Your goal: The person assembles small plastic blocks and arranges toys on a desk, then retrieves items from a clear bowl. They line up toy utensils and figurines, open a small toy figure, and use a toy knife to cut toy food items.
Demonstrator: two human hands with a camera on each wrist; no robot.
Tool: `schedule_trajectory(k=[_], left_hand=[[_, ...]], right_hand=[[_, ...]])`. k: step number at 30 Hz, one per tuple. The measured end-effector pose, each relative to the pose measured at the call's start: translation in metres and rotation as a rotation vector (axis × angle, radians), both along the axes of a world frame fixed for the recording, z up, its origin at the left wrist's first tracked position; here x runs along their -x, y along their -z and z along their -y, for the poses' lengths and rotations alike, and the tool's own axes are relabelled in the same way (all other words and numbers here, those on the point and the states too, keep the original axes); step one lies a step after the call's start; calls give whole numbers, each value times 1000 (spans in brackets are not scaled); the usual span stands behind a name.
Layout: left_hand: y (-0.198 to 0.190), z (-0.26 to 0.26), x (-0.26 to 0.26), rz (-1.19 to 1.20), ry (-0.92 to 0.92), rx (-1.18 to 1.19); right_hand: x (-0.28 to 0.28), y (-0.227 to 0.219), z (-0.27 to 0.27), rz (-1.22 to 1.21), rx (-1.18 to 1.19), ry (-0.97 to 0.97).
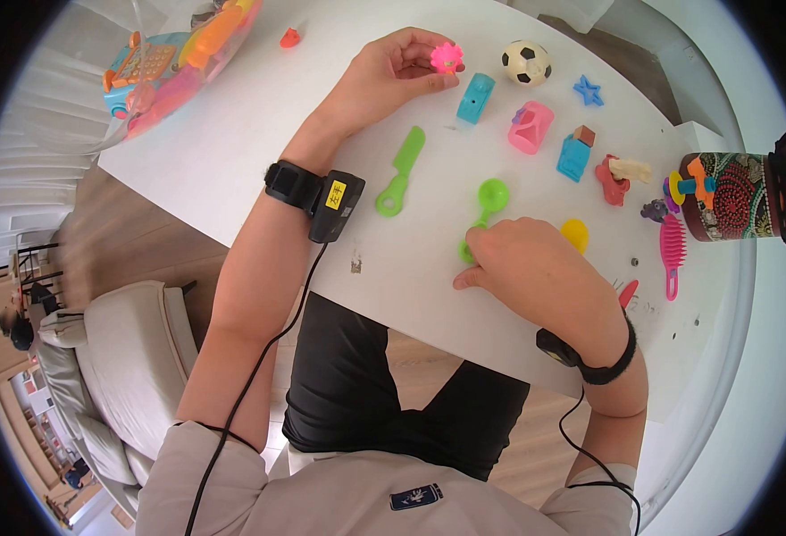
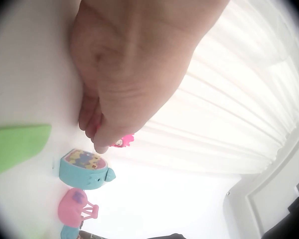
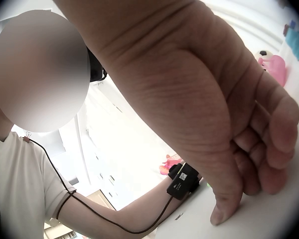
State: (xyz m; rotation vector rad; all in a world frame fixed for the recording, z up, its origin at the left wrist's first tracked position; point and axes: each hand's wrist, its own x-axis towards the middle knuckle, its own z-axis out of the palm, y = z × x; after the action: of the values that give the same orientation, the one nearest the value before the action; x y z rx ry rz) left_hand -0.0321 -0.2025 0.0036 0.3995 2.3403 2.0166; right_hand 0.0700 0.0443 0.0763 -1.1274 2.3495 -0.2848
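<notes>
A pink flower-shaped toy (image 1: 447, 58) is pinched between the thumb and fingers of the left hand (image 1: 380, 76), over the table's far side. In the left wrist view the flower-shaped toy (image 2: 123, 141) shows just past the thumb. The right hand (image 1: 536, 263) is low over the table, its curled fingers and thumb at the lower end of a green toy spoon (image 1: 494, 194). That hand covers part of the spoon, and I cannot tell whether it grips it. In the right wrist view, the fingers (image 3: 274, 174) and thumb bend toward the tabletop.
A green toy knife (image 1: 402, 174) lies between the forearms. Near the left hand are a blue toy (image 1: 475, 98) and a small soccer ball (image 1: 527, 63). A pink toy (image 1: 531, 127), blue star (image 1: 589, 90) and pink brush (image 1: 673, 255) lie rightward. A patterned container (image 1: 732, 196) stands far right.
</notes>
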Motion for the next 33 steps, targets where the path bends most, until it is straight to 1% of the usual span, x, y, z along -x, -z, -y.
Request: schedule_trajectory(k=[3,5,9,15,20,26,29,33], left_hand=[[-1,0,0,-24,-12,-17],[-3,3,0,32,19,16],[-3,2,0,37,19,14],[-1,2,0,1,3,-18],[-5,2,-2,22,16,38],[-7,0,-3,35,20,-8],[-6,1,-2,29,25,-8],[-5,1,-1,18,21,-3]], right_hand=[[0,-1,0,16,-16,2],[0,0,0,1,0,-4],[-1,1,-1,-1,12,-4],[0,1,0,-3,6,-3],[0,-1,1,10,-23,-1],[0,1,-1,10,24,-1],[1,7,-3,10,27,-5],[0,5,-1,15,-2,4]])
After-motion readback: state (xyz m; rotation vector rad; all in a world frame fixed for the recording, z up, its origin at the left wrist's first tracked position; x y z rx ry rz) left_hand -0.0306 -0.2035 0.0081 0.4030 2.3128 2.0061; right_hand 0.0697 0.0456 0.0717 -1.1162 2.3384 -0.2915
